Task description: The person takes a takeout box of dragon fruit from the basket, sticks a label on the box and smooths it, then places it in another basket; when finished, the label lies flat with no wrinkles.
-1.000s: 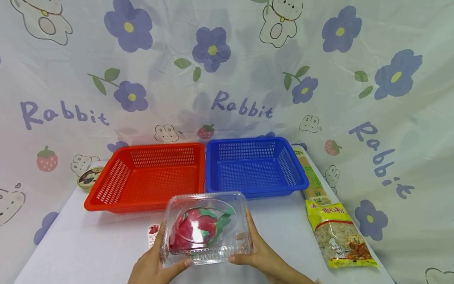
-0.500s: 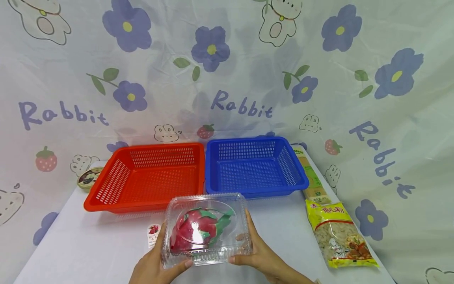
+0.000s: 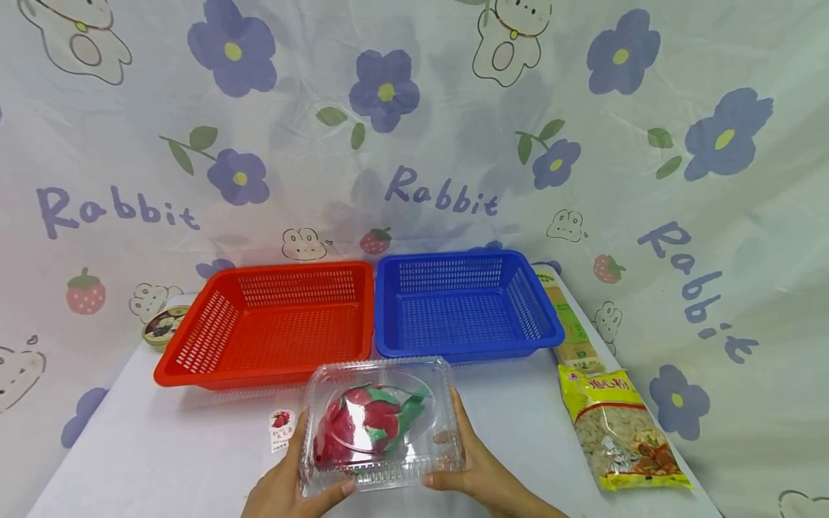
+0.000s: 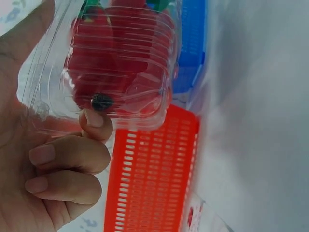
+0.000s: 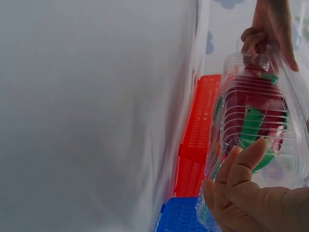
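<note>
Desk under both hands. Red basket, blue basket beyond fingertips. Clear clamshell box with dragon fruit between palms, near desk's front edge. Left hand grips left side, thumb on front rim, fingers curled beneath. Right hand grips right side likewise.

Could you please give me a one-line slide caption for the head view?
Both hands, left hand and right hand, hold a clear clamshell box with a dragon fruit before two baskets.

"Rabbit" on backdrop cloth
</note>
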`<state>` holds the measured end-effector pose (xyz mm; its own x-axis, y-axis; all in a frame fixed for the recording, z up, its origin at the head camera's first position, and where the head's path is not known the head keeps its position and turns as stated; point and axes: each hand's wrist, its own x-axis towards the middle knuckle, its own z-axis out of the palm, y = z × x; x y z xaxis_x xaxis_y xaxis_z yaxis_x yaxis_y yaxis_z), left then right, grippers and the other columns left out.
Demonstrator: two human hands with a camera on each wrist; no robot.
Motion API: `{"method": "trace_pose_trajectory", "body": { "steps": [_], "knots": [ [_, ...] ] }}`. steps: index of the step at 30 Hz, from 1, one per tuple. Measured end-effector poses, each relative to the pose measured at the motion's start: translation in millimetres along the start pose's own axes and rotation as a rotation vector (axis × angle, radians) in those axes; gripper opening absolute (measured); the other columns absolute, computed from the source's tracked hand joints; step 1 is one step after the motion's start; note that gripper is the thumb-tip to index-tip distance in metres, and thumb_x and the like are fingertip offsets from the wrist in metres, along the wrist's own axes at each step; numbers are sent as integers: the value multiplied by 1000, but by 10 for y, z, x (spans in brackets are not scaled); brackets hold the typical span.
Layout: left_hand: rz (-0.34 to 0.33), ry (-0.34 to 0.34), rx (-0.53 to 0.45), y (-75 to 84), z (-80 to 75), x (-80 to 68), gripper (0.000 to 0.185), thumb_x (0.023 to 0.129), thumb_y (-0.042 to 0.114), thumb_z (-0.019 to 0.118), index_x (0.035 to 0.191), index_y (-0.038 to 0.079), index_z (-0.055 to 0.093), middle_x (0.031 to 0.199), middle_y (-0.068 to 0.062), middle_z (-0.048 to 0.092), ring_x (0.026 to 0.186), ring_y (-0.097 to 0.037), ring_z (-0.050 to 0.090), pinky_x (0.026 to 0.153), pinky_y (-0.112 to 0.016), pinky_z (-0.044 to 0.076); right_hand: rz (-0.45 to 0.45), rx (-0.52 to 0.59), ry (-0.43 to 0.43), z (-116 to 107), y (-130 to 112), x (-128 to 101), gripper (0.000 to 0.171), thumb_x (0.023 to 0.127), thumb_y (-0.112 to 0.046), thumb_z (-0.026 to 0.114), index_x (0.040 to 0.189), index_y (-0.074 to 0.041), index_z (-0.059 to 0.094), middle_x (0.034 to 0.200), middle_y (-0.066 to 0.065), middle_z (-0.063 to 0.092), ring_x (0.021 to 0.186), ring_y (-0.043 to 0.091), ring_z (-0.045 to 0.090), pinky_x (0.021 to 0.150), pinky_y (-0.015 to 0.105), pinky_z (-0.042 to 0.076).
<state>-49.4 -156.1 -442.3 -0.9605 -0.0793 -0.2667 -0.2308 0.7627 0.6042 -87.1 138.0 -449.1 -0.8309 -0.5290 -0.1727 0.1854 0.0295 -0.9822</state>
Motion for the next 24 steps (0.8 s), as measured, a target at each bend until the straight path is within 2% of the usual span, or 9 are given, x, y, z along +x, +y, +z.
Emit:
{"method": "trace_pose_trajectory", "body": {
  "steps": [1,5,10,13,17,24],
  "knots": [
    [-5,-5,-1,1,3,-3,132,65,70,76,160,32,-7,135,-20,60,107,-46,65,78,-64,53,-3,-4,-3,-2,1,-3,120,85,-23,78,154,-44,-18,162,23,-16,141,55,20,104,66,38],
    [-2,-18,-18,-14,5,-7,131,64,68,78,159,35,-8,134,-19,60,105,-44,66,77,-64,53,-13,-4,-25,-8,7,-16,121,86,-25,77,154,-41,-21,161,24,-21,142,58,15,106,64,38],
    [-24,-46,-34,-43,22,2,132,64,67,79,159,36,-7,133,-19,61,103,-41,66,78,-65,53,-21,-1,-45,-21,40,-27,122,87,-26,77,154,-36,-25,160,26,-21,141,55,24,105,57,42],
    [-37,-55,-30,-66,45,8,132,66,66,79,160,32,-7,131,-20,61,101,-40,67,78,-64,53,-21,7,-54,-29,59,-24,122,87,-26,77,154,-34,-25,158,33,-3,134,50,37,101,53,47],
    [-36,-56,-23,-94,71,14,129,69,63,78,160,26,-5,128,-21,62,99,-39,67,78,-63,54,-6,5,-51,-36,74,-27,122,87,-27,77,154,-34,-25,149,36,18,128,40,44,97,51,51],
    [-40,-72,-11,-100,99,34,129,69,65,78,160,24,-4,128,-21,62,100,-39,67,79,-63,53,7,-27,-33,-46,105,-31,122,87,-30,77,155,-31,-24,148,34,22,127,37,44,97,51,51]
  ]
}}
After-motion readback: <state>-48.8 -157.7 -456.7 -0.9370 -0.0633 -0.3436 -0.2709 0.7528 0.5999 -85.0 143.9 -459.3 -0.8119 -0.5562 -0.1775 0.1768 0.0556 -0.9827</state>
